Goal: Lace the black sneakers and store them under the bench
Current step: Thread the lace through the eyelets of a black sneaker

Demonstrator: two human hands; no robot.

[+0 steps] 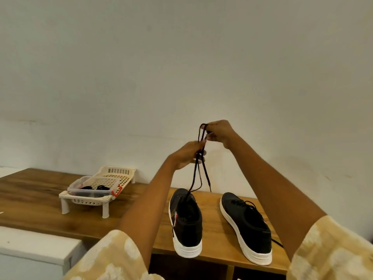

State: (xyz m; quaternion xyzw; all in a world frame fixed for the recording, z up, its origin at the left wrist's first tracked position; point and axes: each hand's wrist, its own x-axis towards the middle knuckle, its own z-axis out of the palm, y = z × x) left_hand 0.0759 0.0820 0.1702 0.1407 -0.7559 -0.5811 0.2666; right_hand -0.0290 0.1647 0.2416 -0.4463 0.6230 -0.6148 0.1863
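Both hands, left hand (186,153) and right hand (219,133), pinch the thin black lace (196,174) above the left black white-soled sneaker (186,221) on the wooden surface (40,199). Even both ends, keeping tension, before threading.

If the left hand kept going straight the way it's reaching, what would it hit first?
Probably the right hand, just up and beyond the left hand; both grip the black lace. Past it, the wall. Depth is uncertain.
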